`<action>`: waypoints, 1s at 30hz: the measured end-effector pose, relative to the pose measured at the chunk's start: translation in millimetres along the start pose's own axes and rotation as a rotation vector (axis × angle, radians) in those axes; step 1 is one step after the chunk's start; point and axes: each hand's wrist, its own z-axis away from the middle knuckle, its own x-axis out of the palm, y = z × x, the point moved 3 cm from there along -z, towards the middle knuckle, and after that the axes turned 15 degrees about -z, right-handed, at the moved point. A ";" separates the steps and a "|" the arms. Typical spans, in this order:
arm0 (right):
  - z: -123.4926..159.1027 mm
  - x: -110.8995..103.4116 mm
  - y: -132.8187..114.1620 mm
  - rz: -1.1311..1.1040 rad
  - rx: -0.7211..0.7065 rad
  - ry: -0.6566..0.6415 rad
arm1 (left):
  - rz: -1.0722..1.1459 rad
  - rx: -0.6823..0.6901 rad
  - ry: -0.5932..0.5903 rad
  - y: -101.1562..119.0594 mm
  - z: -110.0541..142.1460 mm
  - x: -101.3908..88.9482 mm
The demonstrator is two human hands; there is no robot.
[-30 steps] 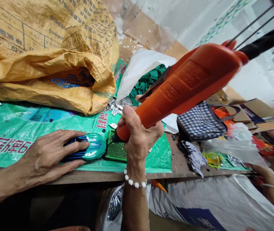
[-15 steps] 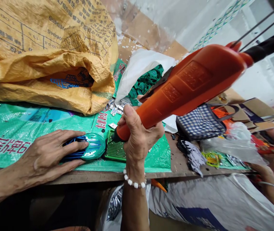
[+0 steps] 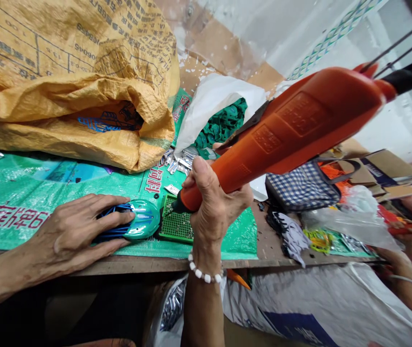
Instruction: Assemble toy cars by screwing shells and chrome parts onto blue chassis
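My right hand (image 3: 215,202), a white bead bracelet at its wrist, is wrapped round an orange electric screwdriver (image 3: 293,115). The tool slants down to the left, and its dark tip is over a small green perforated tray (image 3: 177,231) holding what look like tiny screws. I cannot tell whether the tip touches them. To the left, my left hand (image 3: 86,219) grips a plastic part with a shiny teal oval end (image 3: 144,219) and blue bars, resting on a green printed sheet (image 3: 64,183). The fingers hide much of the blue bars.
A yellow woven sack (image 3: 72,96) stands behind my left hand. Behind the tray are silvery pieces (image 3: 182,161) and a white bag of green parts (image 3: 224,123). A checked bag (image 3: 302,185) and grey cloth (image 3: 293,236) lie to the right; another person's arm (image 3: 401,270) is beyond.
My right hand and the screwdriver have shifted slightly to the right, the tip staying over the tray. My left hand keeps its hold on the teal and blue part.
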 end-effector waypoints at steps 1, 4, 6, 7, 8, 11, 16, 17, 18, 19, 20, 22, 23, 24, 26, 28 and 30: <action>-0.2 0.0 -0.6 -0.005 -0.001 -0.004 | 0.002 -0.002 -0.001 -0.1 0.0 0.1; -0.4 0.2 -2.2 -0.014 0.005 -0.005 | 0.007 -0.015 -0.003 -0.5 0.3 0.9; -0.1 0.4 -2.7 -0.015 0.017 -0.007 | 0.008 -0.021 -0.001 -0.6 0.6 1.2; 0.1 0.6 -2.7 -0.016 0.023 -0.009 | 0.009 -0.020 0.001 -0.5 0.8 1.1; 0.4 0.9 -2.6 -0.017 0.026 -0.012 | 0.011 -0.018 -0.001 -0.5 1.0 1.1; 2.0 1.6 -1.3 -0.015 0.020 -0.012 | 0.016 -0.018 0.000 -0.6 1.7 0.2; 4.2 1.9 2.8 0.011 0.013 0.015 | 0.011 -0.017 -0.003 -0.9 1.8 0.3; 4.2 2.0 3.2 0.015 0.017 0.010 | 0.011 -0.017 -0.006 -0.9 1.5 0.8; 4.1 1.9 3.3 0.018 0.021 0.003 | 0.013 -0.016 -0.005 -0.9 1.2 1.3; 3.9 1.8 3.2 0.021 0.023 -0.003 | 0.014 -0.016 -0.002 -1.0 1.0 1.6; 3.8 1.7 2.9 0.024 0.024 -0.009 | 0.015 -0.016 -0.002 -1.0 0.9 1.8; 3.8 1.5 2.4 0.024 0.024 -0.016 | 0.014 -0.011 0.003 -0.8 1.0 1.9; 4.0 1.7 2.2 0.021 0.023 -0.020 | 0.012 -0.010 0.001 -0.7 1.2 1.8; 4.3 1.9 2.2 0.013 0.022 -0.023 | 0.012 -0.010 -0.001 -0.7 1.4 1.6; 4.8 2.6 2.3 0.005 0.020 -0.027 | 0.021 -0.008 -0.005 -0.3 1.4 0.7; 4.5 3.4 1.7 0.009 0.026 -0.023 | 0.040 -0.001 0.006 0.3 0.2 -0.9; 2.8 4.4 -1.0 0.009 0.032 -0.021 | 0.055 0.010 0.026 0.9 -2.0 -3.1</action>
